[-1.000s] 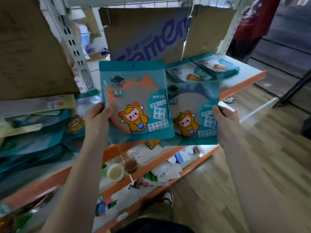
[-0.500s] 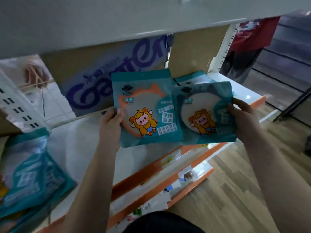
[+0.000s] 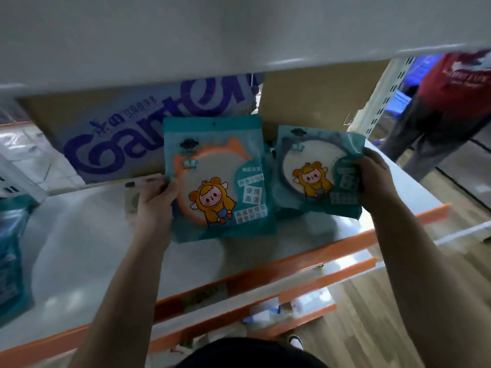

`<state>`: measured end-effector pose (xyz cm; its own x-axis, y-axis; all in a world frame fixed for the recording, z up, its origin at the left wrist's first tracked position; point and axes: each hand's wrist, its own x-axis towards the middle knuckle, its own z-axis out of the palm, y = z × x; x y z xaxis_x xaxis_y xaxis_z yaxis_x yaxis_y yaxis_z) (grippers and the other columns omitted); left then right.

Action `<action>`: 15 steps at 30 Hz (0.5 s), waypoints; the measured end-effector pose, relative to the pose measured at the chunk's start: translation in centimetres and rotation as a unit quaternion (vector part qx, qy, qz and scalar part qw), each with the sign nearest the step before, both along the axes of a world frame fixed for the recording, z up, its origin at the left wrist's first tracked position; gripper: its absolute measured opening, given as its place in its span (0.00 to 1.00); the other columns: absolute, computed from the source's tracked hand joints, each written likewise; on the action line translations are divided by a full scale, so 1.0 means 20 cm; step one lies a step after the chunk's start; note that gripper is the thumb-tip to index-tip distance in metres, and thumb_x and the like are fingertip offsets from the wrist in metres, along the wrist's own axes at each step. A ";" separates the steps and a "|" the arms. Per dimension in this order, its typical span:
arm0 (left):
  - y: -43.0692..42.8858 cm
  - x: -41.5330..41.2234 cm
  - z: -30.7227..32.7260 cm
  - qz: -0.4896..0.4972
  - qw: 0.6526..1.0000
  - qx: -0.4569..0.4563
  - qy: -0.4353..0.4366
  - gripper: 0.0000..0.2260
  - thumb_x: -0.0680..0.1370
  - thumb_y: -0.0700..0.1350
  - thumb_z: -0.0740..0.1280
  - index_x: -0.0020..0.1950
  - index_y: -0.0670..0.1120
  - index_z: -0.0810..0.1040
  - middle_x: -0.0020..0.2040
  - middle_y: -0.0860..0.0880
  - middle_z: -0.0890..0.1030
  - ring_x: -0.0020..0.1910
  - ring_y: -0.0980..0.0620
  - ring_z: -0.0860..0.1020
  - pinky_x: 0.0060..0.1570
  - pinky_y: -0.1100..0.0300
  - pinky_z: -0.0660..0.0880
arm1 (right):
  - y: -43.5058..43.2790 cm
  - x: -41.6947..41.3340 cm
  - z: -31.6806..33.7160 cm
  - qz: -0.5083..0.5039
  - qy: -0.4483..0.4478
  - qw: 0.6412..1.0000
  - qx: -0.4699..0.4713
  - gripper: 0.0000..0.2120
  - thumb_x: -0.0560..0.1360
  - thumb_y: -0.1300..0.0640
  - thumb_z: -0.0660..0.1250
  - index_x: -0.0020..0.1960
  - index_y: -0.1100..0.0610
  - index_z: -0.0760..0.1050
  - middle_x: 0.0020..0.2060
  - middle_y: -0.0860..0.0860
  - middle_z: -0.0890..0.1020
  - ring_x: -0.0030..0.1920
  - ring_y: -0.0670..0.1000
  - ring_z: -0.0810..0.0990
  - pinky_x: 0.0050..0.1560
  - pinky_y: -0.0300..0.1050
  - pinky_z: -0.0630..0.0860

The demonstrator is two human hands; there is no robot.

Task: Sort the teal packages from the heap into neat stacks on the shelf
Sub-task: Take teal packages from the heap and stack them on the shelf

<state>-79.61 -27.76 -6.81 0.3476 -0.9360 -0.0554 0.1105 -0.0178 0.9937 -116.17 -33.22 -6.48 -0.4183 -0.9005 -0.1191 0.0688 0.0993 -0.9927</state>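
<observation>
I hold two teal packages over the white shelf (image 3: 87, 243). My left hand (image 3: 155, 201) grips the left edge of the orange-ringed teal package (image 3: 216, 179), which shows a yellow cartoon figure. My right hand (image 3: 377, 181) grips the right edge of the grey-ringed teal package (image 3: 316, 171), with its lower edge close to the shelf surface. The two packages sit side by side, almost touching. Part of the teal heap (image 3: 12, 256) shows at the far left edge of the shelf.
A cardboard box with purple lettering (image 3: 127, 136) and a plain brown box (image 3: 313, 102) stand at the back of the shelf. An upper shelf board (image 3: 212, 35) hangs low overhead. Orange-edged lower shelves (image 3: 265, 296) hold small clutter. A person in red (image 3: 457, 102) stands at right.
Both hands have carried the packages deeper and lower onto the shelf, and the two packages have slid apart instead of overlapping. My view has dropped further under the upper shelf board.
</observation>
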 end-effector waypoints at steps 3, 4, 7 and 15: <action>0.02 -0.15 -0.01 0.032 0.999 0.006 0.000 0.09 0.82 0.39 0.59 0.49 0.44 0.79 0.37 0.55 0.84 0.38 0.59 0.82 0.39 0.64 0.78 | -0.18 -0.16 0.01 0.037 -0.004 0.999 0.024 0.20 0.74 0.62 0.57 0.65 0.52 0.73 0.51 0.58 0.82 0.48 0.58 0.83 0.48 0.57 0.82; 0.02 -0.21 -0.01 0.037 0.999 0.006 0.010 0.08 0.82 0.39 0.60 0.51 0.44 0.79 0.41 0.54 0.85 0.42 0.56 0.82 0.44 0.58 0.79 | -0.24 -0.20 0.01 0.048 -0.008 0.998 0.038 0.21 0.74 0.63 0.56 0.63 0.50 0.73 0.52 0.58 0.81 0.48 0.58 0.83 0.49 0.58 0.81; 0.04 -0.33 -0.02 0.062 0.998 -0.001 0.026 0.10 0.82 0.39 0.59 0.58 0.42 0.78 0.48 0.49 0.84 0.48 0.51 0.82 0.51 0.51 0.80 | -0.35 -0.31 0.01 0.087 0.002 0.993 0.077 0.25 0.74 0.65 0.56 0.67 0.44 0.70 0.55 0.56 0.77 0.50 0.57 0.81 0.50 0.56 0.80; 0.16 -0.53 -0.07 0.126 0.992 -0.018 0.010 0.10 0.82 0.38 0.57 0.51 0.44 0.78 0.39 0.54 0.85 0.41 0.55 0.83 0.41 0.58 0.81 | -0.46 -0.43 -0.06 0.214 0.073 0.967 0.114 0.22 0.73 0.63 0.61 0.66 0.56 0.72 0.54 0.62 0.79 0.45 0.59 0.81 0.35 0.45 0.79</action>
